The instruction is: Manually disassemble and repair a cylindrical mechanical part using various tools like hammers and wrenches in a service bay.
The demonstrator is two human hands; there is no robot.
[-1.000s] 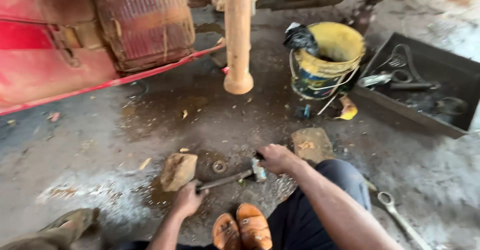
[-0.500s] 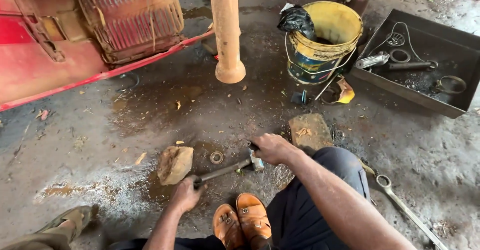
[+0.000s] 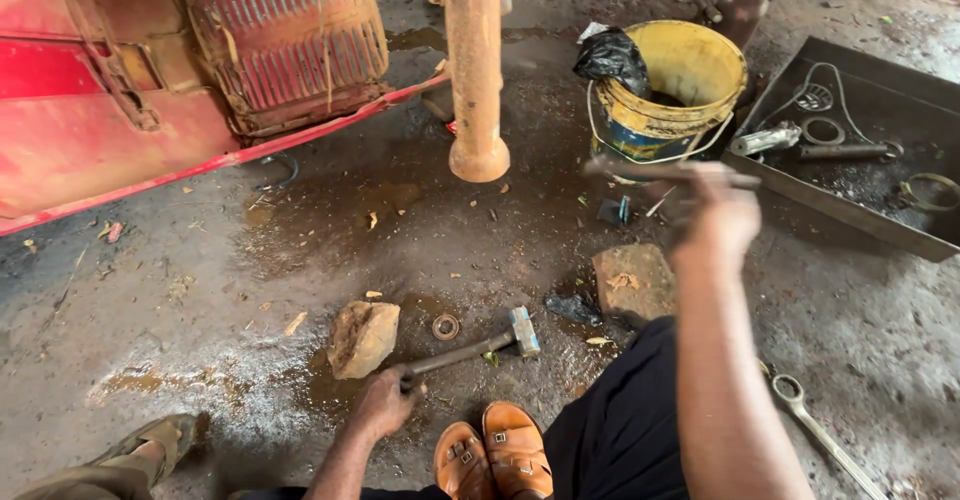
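Red machine body point(image 3: 110, 130), one, bounding the floor's upper left; bare wet concrete floor point(image 3: 150, 290) open at left. Rusty orange axle tube point(image 3: 474, 70), one, hanging at centre top. Dark metal tray point(image 3: 800, 195), one, upper right, beside one yellow bucket point(image 3: 690, 80). Stones, two: one point(image 3: 362, 337) just beside the hammer handle, one point(image 3: 632, 280) near the knee. Hammer point(image 3: 470, 348), one, grey head, lying on the floor, left hand point(image 3: 385, 405) closed on its handle. Right hand point(image 3: 712, 215) raised, clamped on a blurred rod point(image 3: 640, 170). Spanner point(image 3: 815, 430), one, lower right.
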